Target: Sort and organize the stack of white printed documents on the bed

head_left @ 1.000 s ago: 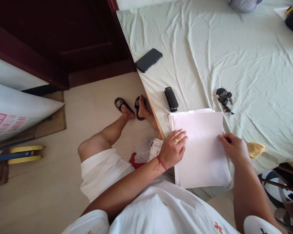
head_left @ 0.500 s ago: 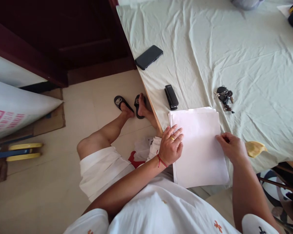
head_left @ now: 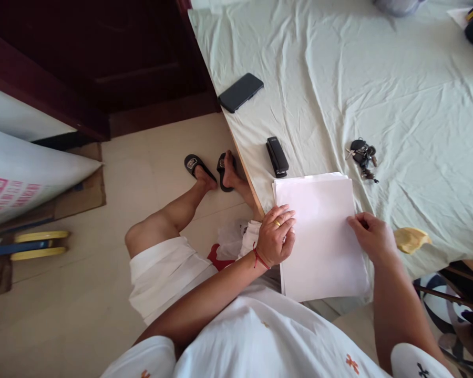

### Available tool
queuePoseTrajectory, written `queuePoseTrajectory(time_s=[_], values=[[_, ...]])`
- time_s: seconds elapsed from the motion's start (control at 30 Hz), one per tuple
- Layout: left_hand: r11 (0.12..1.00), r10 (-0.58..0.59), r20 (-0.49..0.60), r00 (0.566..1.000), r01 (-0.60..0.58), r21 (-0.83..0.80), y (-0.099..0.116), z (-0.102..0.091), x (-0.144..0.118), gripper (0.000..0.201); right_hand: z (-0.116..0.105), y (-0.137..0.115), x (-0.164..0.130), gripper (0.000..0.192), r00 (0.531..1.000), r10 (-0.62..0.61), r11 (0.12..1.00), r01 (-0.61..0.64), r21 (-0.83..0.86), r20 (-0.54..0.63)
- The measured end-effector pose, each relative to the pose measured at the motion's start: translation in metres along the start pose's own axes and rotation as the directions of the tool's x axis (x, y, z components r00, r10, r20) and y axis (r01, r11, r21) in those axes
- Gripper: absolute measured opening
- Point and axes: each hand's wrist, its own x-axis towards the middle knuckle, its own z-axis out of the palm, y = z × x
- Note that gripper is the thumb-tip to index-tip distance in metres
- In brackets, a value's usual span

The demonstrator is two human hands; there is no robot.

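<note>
A stack of white paper (head_left: pixel 319 247) lies at the near edge of the cloth-covered table, its sheets slightly uneven along the far and left sides. My left hand (head_left: pixel 276 234) rests flat on the stack's left edge, fingers stretched out over the top sheet. At the right edge my right hand (head_left: pixel 372 235) pinches the paper between thumb and forefinger. How many sheets are in that pinch cannot be made out. Just beyond the stack's far left corner is a black stapler (head_left: pixel 277 156), touched by neither hand.
On the pale green tablecloth (head_left: pixel 315 94) lie a black phone (head_left: pixel 240 92), a bunch of keys (head_left: pixel 363 157) and a crumpled yellow thing (head_left: pixel 412 240) right of my right hand. A large white sack (head_left: pixel 31 173) leans at the left. The table's left edge runs beside my leg.
My right hand has shifted slightly left with the paper's right edge. My left hand stays on the stack, almost unmoved.
</note>
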Motion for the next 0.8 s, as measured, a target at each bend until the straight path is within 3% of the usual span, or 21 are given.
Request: queuePoseTrajectory(time_s=[0.47, 0.57, 0.7, 0.8], values=[[0.998, 0.014, 0.001, 1.000, -0.014, 0.067, 0.000, 0.005, 0.000, 0.026, 0.001, 0.000, 0.002, 0.036, 1.000, 0.003, 0.998, -0.004, -0.069, -0.004], [0.995, -0.002, 0.039, 0.999, -0.002, 0.099, 0.000, 0.007, -0.001, 0.027, 0.000, -0.001, 0.002, 0.031, 0.996, -0.079, 0.989, 0.073, -0.125, -0.043], [0.992, -0.013, 0.057, 0.998, 0.006, 0.127, 0.001, 0.008, 0.000, 0.025, -0.005, -0.016, 0.006, 0.030, 0.914, -0.334, 0.937, 0.297, -0.183, -0.229], [0.992, -0.014, 0.046, 0.999, 0.008, 0.128, 0.003, 0.007, 0.001, 0.024, -0.005, -0.045, 0.015, 0.021, 0.808, -0.568, 0.821, 0.541, -0.183, -0.157]])
